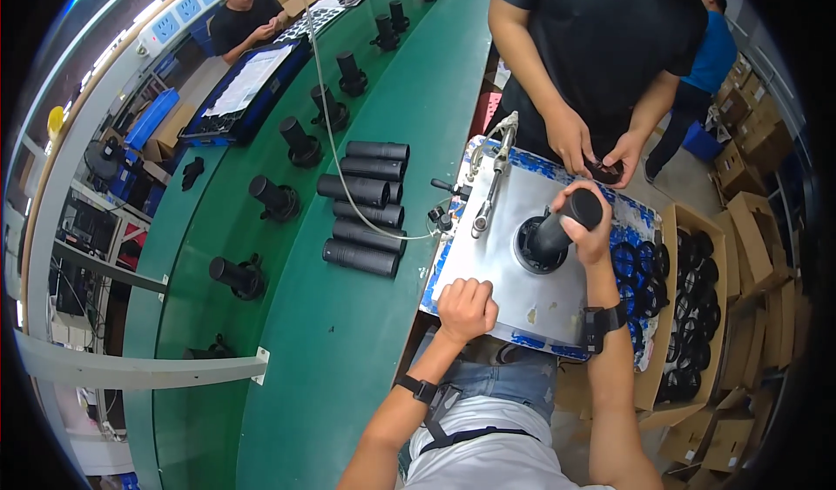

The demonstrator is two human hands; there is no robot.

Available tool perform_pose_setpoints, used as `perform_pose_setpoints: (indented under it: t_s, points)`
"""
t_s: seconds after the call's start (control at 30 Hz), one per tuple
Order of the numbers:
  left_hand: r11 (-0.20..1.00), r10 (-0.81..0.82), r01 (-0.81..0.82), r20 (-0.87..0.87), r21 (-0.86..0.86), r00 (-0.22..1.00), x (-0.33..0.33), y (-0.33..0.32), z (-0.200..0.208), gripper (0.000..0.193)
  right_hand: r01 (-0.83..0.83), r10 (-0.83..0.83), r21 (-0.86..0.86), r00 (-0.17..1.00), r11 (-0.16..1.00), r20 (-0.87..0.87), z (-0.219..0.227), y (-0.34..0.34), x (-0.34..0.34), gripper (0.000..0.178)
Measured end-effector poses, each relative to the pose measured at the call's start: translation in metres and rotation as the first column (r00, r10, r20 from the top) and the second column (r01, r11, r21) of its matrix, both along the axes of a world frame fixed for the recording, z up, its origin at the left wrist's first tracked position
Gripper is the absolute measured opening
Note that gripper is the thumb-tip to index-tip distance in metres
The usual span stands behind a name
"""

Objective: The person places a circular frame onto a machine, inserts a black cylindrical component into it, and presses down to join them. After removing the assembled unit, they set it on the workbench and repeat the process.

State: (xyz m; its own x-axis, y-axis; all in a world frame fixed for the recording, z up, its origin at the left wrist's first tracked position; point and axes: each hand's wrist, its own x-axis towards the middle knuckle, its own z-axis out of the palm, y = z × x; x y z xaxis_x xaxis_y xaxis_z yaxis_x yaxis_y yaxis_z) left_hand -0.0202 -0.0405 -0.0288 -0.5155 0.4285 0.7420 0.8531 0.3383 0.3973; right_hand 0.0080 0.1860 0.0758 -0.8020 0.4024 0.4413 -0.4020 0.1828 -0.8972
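Observation:
My right hand is wrapped round a black cylindrical tube, which leans toward me on the right. The tube's lower end meets a round black fitting on a silver metal plate. My left hand is a closed fist at the plate's near left edge, with nothing showing in it. Beyond the fitting, a metal pneumatic tool with a hose lies on the plate. Across from me, a person in black holds a dark round part in both hands.
Several black tubes lie on the green bench at my left. Behind them, upright black assemblies stand in a row. At my right, a cardboard box holds black rings. A pale hose crosses above the bench.

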Motion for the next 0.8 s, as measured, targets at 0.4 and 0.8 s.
perform_pose_setpoints:
  t_s: [0.4, 0.8]
  points:
    - [0.999, 0.011, -0.012, 0.019, 0.048, 1.0, -0.002, 0.001, 0.0, 0.008, 0.323, -0.326, 0.055, 0.944, 0.945, 0.057, -0.036, -0.031, -0.003, 0.041]
    - [0.999, 0.016, -0.018, 0.049, 0.034, 0.999, -0.002, 0.004, 0.004, 0.01, 0.607, -0.608, 0.138, 0.793, 0.782, -0.041, -0.04, -0.056, -0.012, 0.035]
